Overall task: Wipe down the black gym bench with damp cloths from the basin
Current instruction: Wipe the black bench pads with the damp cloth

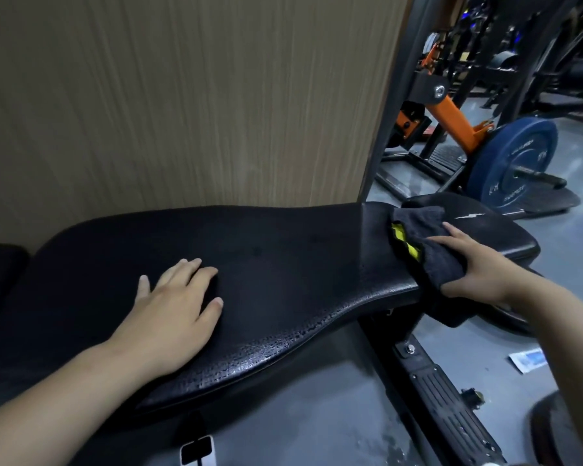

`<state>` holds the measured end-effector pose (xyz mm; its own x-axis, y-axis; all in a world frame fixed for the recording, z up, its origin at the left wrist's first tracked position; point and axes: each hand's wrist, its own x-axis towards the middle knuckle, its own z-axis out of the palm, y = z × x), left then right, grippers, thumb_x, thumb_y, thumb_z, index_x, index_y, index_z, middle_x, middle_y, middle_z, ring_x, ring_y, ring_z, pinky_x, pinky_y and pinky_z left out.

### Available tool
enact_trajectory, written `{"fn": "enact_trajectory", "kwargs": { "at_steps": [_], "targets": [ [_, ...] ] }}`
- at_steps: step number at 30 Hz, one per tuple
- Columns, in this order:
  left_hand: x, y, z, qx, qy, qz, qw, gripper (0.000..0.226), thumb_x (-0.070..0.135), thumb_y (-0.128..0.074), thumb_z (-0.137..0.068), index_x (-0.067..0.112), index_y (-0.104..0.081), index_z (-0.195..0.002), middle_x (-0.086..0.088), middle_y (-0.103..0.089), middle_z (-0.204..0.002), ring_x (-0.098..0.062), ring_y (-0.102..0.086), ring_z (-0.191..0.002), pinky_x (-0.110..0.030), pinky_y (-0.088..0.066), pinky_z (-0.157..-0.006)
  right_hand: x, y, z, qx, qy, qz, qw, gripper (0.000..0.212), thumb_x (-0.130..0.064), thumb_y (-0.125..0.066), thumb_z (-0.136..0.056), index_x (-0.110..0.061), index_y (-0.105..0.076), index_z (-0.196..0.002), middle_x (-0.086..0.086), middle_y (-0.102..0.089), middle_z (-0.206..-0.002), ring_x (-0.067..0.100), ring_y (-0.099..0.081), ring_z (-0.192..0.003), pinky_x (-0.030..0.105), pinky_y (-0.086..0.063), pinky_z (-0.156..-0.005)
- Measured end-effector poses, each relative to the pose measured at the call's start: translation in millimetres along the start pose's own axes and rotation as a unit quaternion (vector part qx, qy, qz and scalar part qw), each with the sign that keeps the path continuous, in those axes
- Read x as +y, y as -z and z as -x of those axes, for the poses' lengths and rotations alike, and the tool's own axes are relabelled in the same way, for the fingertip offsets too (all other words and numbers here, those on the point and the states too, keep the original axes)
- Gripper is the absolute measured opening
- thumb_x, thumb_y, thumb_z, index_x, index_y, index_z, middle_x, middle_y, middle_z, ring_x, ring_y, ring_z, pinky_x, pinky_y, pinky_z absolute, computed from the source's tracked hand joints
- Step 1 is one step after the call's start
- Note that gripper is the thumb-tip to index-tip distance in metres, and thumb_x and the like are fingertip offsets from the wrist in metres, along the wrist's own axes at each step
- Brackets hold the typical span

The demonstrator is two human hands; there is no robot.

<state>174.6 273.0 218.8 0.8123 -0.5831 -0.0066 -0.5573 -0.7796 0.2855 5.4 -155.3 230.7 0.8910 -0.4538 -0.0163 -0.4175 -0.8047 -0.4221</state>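
I see the black bench (266, 264) running left to right across my view, its narrower end pointing right toward a blue weight plate (515, 163). My left hand (172, 317) lies flat on the pad, fingers spread. My right hand (478, 267) presses a dark cloth (428, 243) with a yellow patch onto the bench's right end, fingers clamped around its bunched edge. A wood-grain panel (182, 95) stands close behind. The plate's lettering is too blurred to read.
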Motion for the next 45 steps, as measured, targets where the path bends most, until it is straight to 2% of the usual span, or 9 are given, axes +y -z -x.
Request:
{"fn": "enact_trajectory", "kwargs": {
  "at_steps": [6,10,14,20,30,33,36,41,45],
  "targets": [
    [-20.8,8.8,6.6,-0.002,0.02,-0.013,1.0,0.057,0.049,-0.03,-0.101,0.029,-0.023,-0.154,0.007,-0.011,-0.164,-0.012,0.001,-0.152,-0.054,-0.005,-0.122,-24.4,-11.9,-4.0,0.005,-0.006,-0.025,1.0,0.088,-0.02,-0.078,-0.067,-0.033,-0.043,-0.146,-0.009,-0.01,-0.165,0.014,-0.019,-0.149,0.026,-0.023,-0.11],
    [-40.0,16.0,10.8,-0.003,0.041,-0.021,0.999,0.056,0.049,-0.029,-0.102,0.028,-0.024,-0.153,0.006,-0.011,-0.165,-0.012,0.001,-0.152,-0.055,-0.005,-0.122,-60.7,-28.4,-13.0,-0.022,-0.008,0.0,1.0,0.105,-0.051,-0.069,-0.058,-0.028,-0.03,-0.154,-0.003,-0.001,-0.166,0.018,-0.011,-0.152,0.029,-0.018,-0.115],
    [-59.1,23.5,14.7,0.0,0.056,-0.03,0.998,0.056,0.049,-0.029,-0.102,0.027,-0.024,-0.153,0.005,-0.011,-0.165,-0.014,0.002,-0.152,-0.056,-0.005,-0.121,-105.4,-50.5,-22.7,-0.03,0.017,0.024,0.999,0.09,-0.039,-0.07,-0.082,-0.023,-0.023,-0.156,0.006,0.005,-0.166,0.021,-0.006,-0.152,0.027,-0.013,-0.117],
    [-91.5,32.6,28.4,0.012,0.078,-0.037,0.996,0.057,0.049,-0.029,-0.102,0.027,-0.024,-0.153,0.003,-0.011,-0.165,-0.014,0.002,-0.152,-0.055,-0.005,-0.121,-189.3,-84.3,-30.7,-0.077,0.095,0.026,0.992,0.118,-0.068,-0.048,-0.052,-0.025,-0.018,-0.157,0.004,0.01,-0.166,0.021,-0.004,-0.153,0.028,-0.014,-0.12],
    [-159.3,47.1,67.1,0.032,0.144,-0.052,0.988,0.056,0.048,-0.031,-0.102,0.026,-0.022,-0.153,0.0,-0.01,-0.165,-0.018,0.002,-0.152,-0.056,-0.004,-0.121,-335.9,-155.7,-31.1,-0.138,0.226,-0.017,0.964,0.116,-0.063,-0.054,-0.055,-0.026,-0.015,-0.158,-0.005,0.016,-0.165,0.015,0.001,-0.152,0.023,-0.016,-0.116],
    [-175.1,54.0,80.1,0.042,0.155,-0.063,0.985,0.059,0.05,-0.031,-0.102,0.025,-0.019,-0.154,-0.003,-0.009,-0.165,-0.019,0.004,-0.152,-0.055,-0.004,-0.121,-381.3,-181.5,-27.1,-0.143,0.253,-0.05,0.956,0.111,-0.054,-0.065,-0.063,-0.024,-0.015,-0.158,-0.005,0.016,-0.165,0.015,0.0,-0.152,0.022,-0.016,-0.114],
    [-206.2,75.7,96.8,0.049,0.166,-0.07,0.982,0.066,0.057,-0.036,-0.098,0.028,-0.017,-0.155,-0.001,-0.007,-0.166,-0.018,0.004,-0.152,-0.055,-0.004,-0.121,-422.9,-204.7,-21.0,-0.143,0.271,-0.071,0.949,0.102,-0.044,-0.069,-0.075,-0.023,-0.014,-0.158,-0.004,0.016,-0.164,0.015,0.001,-0.152,0.024,-0.016,-0.115],
    [-281.3,111.9,131.4,0.035,0.209,-0.014,0.977,0.093,0.082,-0.042,-0.079,0.035,-0.017,-0.155,0.009,-0.006,-0.165,-0.01,0.003,-0.151,-0.053,-0.002,-0.122,-475.9,-233.7,-10.3,-0.164,0.299,-0.132,0.931,0.098,-0.039,-0.073,-0.076,-0.023,-0.02,-0.157,-0.004,0.015,-0.165,0.011,0.002,-0.151,0.02,-0.014,-0.112],
    [-321.1,107.1,145.0,0.029,0.25,0.024,0.967,0.129,0.105,-0.023,-0.048,0.036,-0.009,-0.156,0.008,0.001,-0.166,-0.012,0.006,-0.151,-0.054,0.0,-0.121,-499.6,-234.9,-9.7,-0.221,0.324,-0.113,0.913,0.114,-0.064,-0.076,-0.066,-0.036,-0.011,-0.156,-0.005,0.015,-0.164,0.01,0.003,-0.151,0.024,-0.012,-0.117]
  ]
}}
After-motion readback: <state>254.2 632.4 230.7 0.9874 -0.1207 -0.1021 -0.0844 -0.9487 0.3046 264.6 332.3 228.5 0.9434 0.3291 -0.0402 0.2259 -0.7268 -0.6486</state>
